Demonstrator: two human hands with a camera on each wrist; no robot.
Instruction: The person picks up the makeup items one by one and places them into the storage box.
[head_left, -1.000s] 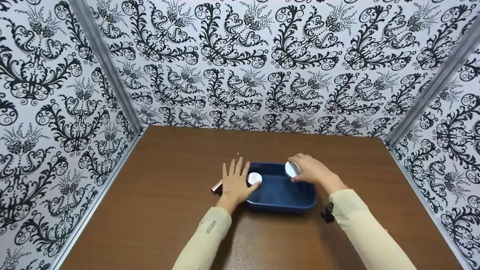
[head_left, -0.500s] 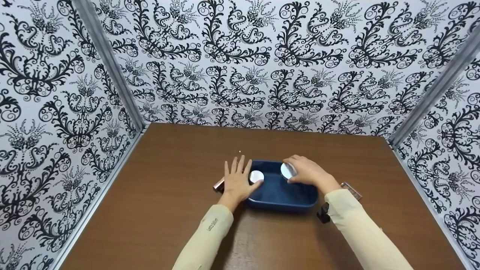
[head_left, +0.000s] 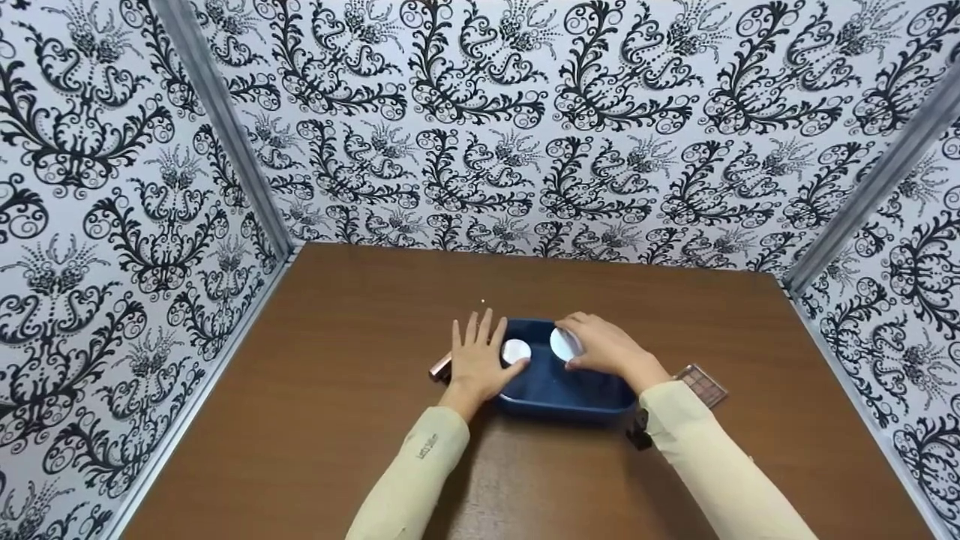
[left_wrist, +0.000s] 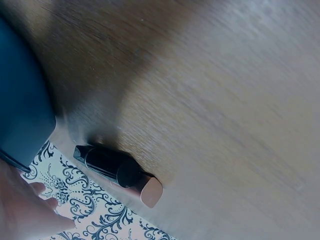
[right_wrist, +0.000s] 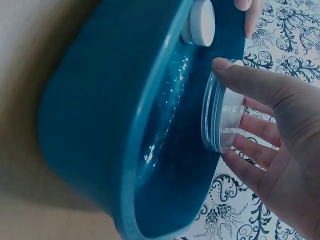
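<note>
In the head view a dark blue plastic tub (head_left: 570, 411) sits on the table. My right hand (head_left: 611, 349) holds a round, clear-walled jar (head_left: 564, 345) over the tub's inside, thumb on one side and fingers round the other. The right wrist view shows this jar (right_wrist: 215, 117) tipped on its side, apart from the tub's floor. A smaller white-lidded jar (head_left: 516, 352) is inside the tub at the left end. My left hand (head_left: 480, 367) lies with straight, spread fingers at the tub's left rim, its thumb near the smaller jar.
Left of the tub lie a black tube (left_wrist: 112, 165) and a rose-gold capped one (left_wrist: 151, 192), partly hidden by my left hand in the head view. A makeup palette (head_left: 701, 385) lies right of the tub. Patterned walls (head_left: 480, 135) border the table (head_left: 360, 360).
My right hand has moved left and slightly inward over the tub with the clear jar. The palette has come into sight beside my right forearm. The left hand stays at the rim.
</note>
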